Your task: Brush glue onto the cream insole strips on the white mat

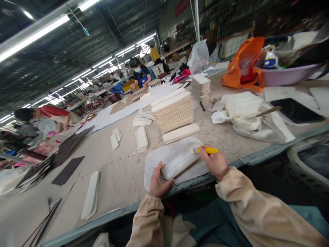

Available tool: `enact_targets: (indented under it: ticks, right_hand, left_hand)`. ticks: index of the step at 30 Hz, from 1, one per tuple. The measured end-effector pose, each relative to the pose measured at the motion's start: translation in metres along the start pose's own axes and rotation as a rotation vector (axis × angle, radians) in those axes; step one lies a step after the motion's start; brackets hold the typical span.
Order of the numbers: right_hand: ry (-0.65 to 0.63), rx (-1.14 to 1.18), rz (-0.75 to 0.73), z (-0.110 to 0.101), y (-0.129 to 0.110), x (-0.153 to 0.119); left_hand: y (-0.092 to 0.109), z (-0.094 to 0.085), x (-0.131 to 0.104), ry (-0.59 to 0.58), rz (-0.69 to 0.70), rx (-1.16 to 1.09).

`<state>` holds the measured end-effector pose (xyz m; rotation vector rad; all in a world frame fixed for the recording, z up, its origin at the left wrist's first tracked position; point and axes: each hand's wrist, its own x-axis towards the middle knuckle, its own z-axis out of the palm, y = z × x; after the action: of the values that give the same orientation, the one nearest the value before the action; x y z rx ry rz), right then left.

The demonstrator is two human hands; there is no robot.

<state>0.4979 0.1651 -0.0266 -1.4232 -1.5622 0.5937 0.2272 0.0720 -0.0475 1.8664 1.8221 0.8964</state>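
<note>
My right hand (215,162) grips a brush with a yellow handle (209,150). Its pale bristles touch the far right end of a long flat strip (180,164), whose top has a wet, whitish, streaky coat. At the strip's near left end, my left hand (158,181) holds it between thumb and fingers. Beneath the strip is a translucent white sheet (153,160) with rounded corners, close to the table edge. Just beyond it lie a few white strips with rounded ends (181,133), and behind them a tall stack of similar strips (173,111).
On the right are a white tub (246,120) with a stick in it, a dark tablet-like slab (296,109), an orange bag (244,65) and a lilac basin (285,75). Small white pieces (141,139) and dark panels (68,169) lie leftward. Other people work farther off.
</note>
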Motion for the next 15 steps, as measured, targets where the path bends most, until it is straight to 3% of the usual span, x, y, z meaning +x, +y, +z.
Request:
enact_targets:
  ticks: [4,10,15]
  right_hand:
    - [-0.002,0.068,0.008,0.002,-0.003,-0.003]
    - [-0.141,0.162,-0.010,0.008,-0.012,-0.010]
    - [-0.026,-0.019,-0.039,0.007,-0.001,-0.004]
  left_hand:
    - [0.003,-0.001,0.000,0.008,-0.013,-0.030]
    - [0.002,-0.001,0.001,0.014,-0.010,-0.014]
    - [-0.001,0.000,0.000,0.016,0.003,-0.024]
